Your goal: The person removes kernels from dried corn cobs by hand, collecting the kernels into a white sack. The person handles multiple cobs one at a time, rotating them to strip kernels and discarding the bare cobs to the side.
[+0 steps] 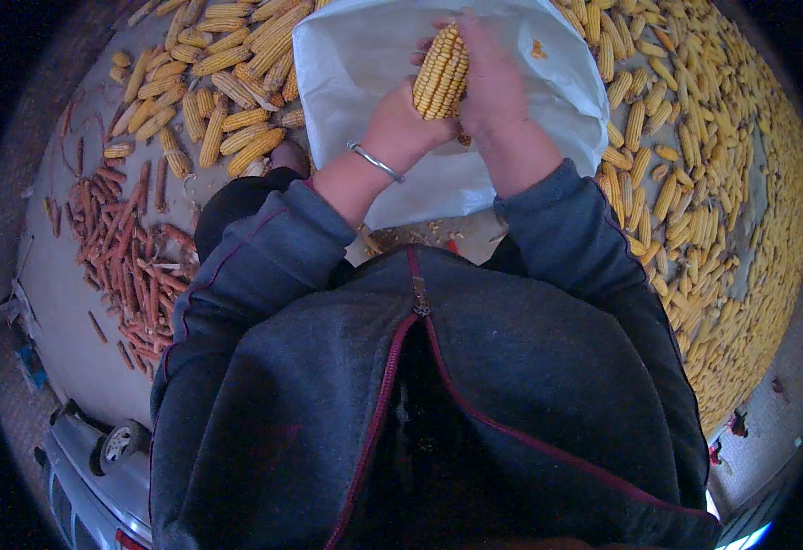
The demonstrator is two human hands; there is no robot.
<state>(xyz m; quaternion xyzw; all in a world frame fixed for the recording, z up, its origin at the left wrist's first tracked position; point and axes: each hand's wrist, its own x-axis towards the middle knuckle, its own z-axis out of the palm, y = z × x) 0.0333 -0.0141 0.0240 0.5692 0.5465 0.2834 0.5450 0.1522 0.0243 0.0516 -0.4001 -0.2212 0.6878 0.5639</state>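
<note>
Between my two hands is an ear of yellow corn, held upright over a white woven plastic sack spread out in front of me. My left hand, with a silver bangle at its wrist, grips the ear's lower end. My right hand lies along the ear's right side, its palm against the kernels. One or two dark gaps run lengthwise between the kernel rows. Part of a second cob or ear shows below my right hand; how it is held is hidden.
Unshelled ears lie at the upper left. Reddish bare cobs are piled on the concrete floor at left. A broad spread of corn ears covers the right side. Loose kernels lie near my lap. A parked car stands lower left.
</note>
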